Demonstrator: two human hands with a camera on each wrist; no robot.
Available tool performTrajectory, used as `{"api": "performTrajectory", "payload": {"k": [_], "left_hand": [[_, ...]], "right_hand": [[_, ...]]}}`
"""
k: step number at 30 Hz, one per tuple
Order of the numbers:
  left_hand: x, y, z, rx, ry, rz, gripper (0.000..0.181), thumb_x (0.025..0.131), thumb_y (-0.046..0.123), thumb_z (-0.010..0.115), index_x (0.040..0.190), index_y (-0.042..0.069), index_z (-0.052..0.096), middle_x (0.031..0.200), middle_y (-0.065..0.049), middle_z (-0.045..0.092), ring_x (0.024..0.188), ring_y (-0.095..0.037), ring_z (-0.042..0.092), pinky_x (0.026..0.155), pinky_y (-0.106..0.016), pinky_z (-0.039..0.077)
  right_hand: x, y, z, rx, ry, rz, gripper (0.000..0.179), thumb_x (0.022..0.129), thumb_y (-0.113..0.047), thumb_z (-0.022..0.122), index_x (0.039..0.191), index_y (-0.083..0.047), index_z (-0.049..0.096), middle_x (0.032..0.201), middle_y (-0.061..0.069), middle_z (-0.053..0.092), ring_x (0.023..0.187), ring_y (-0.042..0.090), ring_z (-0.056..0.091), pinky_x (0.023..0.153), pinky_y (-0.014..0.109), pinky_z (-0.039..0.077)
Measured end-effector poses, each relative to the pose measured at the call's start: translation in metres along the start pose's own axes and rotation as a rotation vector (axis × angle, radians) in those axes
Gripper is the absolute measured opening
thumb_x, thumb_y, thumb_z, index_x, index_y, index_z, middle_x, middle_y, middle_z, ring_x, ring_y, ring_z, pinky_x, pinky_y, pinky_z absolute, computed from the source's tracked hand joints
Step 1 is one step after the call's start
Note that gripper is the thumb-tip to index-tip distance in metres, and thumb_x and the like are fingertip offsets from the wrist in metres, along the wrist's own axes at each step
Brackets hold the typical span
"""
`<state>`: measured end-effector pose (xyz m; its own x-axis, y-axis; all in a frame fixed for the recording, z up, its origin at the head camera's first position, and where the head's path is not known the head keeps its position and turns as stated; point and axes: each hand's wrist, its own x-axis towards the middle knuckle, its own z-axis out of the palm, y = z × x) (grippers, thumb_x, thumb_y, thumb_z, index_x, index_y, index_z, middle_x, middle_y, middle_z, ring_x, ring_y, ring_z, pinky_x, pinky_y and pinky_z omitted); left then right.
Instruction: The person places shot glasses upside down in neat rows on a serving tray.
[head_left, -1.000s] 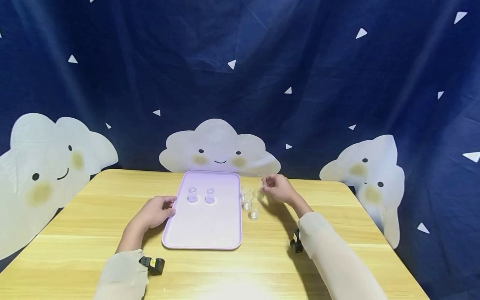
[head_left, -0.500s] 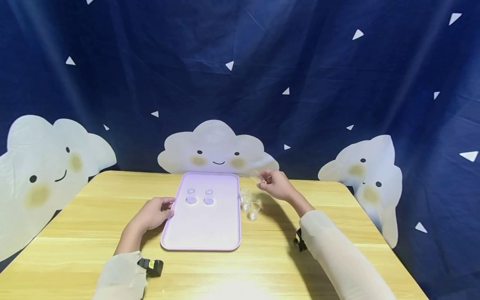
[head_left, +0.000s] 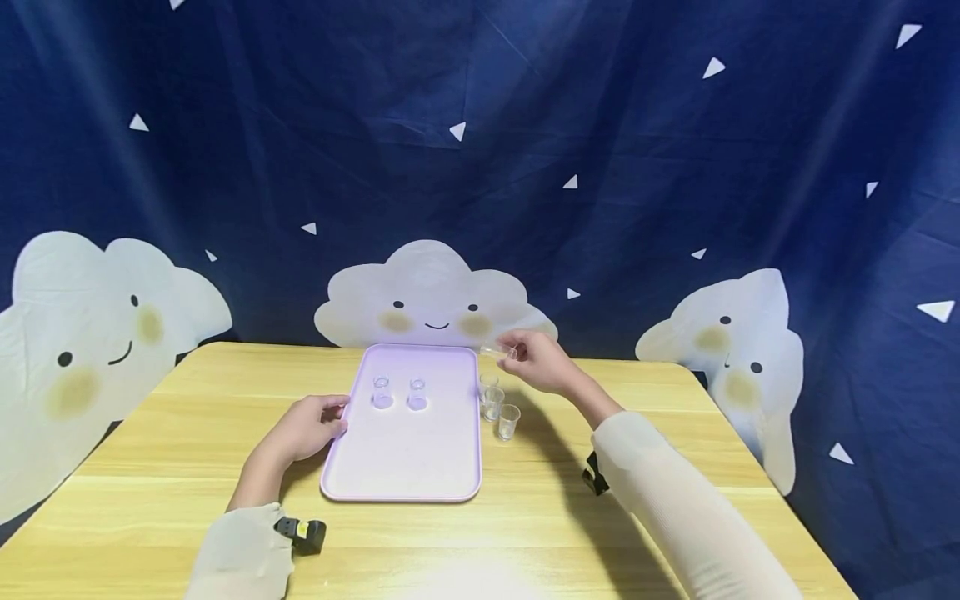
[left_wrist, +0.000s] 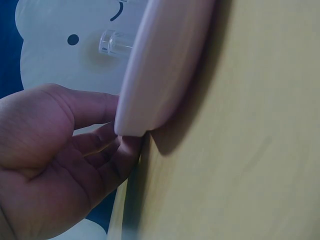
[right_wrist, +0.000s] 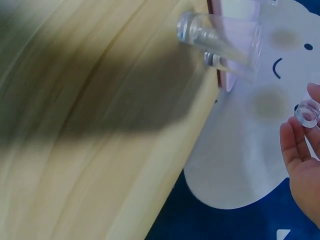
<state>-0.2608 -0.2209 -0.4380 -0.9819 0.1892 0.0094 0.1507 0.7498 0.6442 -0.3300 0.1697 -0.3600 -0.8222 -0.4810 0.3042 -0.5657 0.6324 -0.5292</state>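
Observation:
My right hand (head_left: 542, 360) pinches a small clear shot glass (head_left: 497, 351) between thumb and fingertips, raised beyond the tray's far right corner and tipped on its side. In the right wrist view, the thick base of this glass (right_wrist: 307, 116) faces the camera. My left hand (head_left: 306, 427) holds the left rim of the lilac tray (head_left: 405, 497). In the left wrist view, one digit presses the tray's rim (left_wrist: 131, 107) while other fingers reach beneath it. Two shot glasses stand upside down on the tray, a left one (head_left: 382, 393) and a right one (head_left: 417, 395).
Three upright shot glasses stand close along the tray's right side on the wooden table (head_left: 480, 550), the nearest one (head_left: 507, 423) slightly apart. A dark blue curtain (head_left: 480, 183) with smiling clouds hangs behind the table's far edge.
My right hand has moved left and slightly up toward the tray, and the glass in it has turned from upright onto its side. My left hand stays at the tray's rim.

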Motion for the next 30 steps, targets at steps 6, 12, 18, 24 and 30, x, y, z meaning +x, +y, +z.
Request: {"api": "performTrajectory", "payload": {"k": [6,12,18,24,30], "left_hand": [[-0.001,-0.002,0.001,-0.010,0.004,-0.004,0.045,0.095,0.005,0.065,0.137,-0.010,0.058,0.117,-0.022,0.069,0.115,-0.041,0.062,0.104,-0.061,0.045],[-0.001,-0.002,0.001,-0.013,0.007,-0.003,0.045,0.095,0.005,0.065,0.137,-0.010,0.058,0.118,-0.022,0.069,0.115,-0.042,0.062,0.103,-0.061,0.046],[-0.001,-0.003,0.001,-0.005,0.002,-0.008,0.045,0.096,0.007,0.065,0.138,-0.009,0.057,0.121,-0.023,0.068,0.120,-0.044,0.059,0.106,-0.062,0.043],[-0.001,-0.004,0.001,-0.024,0.006,-0.001,0.046,0.096,0.006,0.064,0.139,-0.010,0.056,0.121,-0.024,0.068,0.121,-0.046,0.059,0.105,-0.062,0.044],[0.000,-0.002,0.001,-0.029,0.007,0.015,0.045,0.096,0.003,0.063,0.138,-0.012,0.056,0.122,-0.026,0.068,0.120,-0.046,0.060,0.103,-0.061,0.047]], "right_hand": [[0.006,-0.012,0.004,0.022,-0.016,0.001,0.035,0.090,-0.008,0.074,0.123,0.000,0.067,0.104,0.011,0.071,0.085,0.017,0.062,0.078,0.031,0.055],[0.011,-0.020,0.010,0.047,-0.039,-0.009,0.033,0.089,-0.007,0.073,0.121,0.001,0.067,0.104,0.011,0.071,0.088,0.019,0.065,0.081,0.032,0.057],[0.017,-0.025,0.019,0.035,-0.043,-0.027,0.030,0.088,-0.007,0.074,0.117,0.000,0.070,0.099,0.007,0.069,0.087,0.018,0.064,0.079,0.031,0.056],[0.023,-0.027,0.027,0.005,-0.082,-0.049,0.031,0.087,-0.007,0.075,0.116,0.001,0.071,0.094,0.007,0.069,0.077,0.014,0.059,0.069,0.026,0.052],[0.029,-0.033,0.036,0.002,-0.108,-0.028,0.030,0.086,-0.007,0.077,0.115,-0.001,0.071,0.090,0.002,0.066,0.074,0.012,0.057,0.069,0.025,0.052]]}}
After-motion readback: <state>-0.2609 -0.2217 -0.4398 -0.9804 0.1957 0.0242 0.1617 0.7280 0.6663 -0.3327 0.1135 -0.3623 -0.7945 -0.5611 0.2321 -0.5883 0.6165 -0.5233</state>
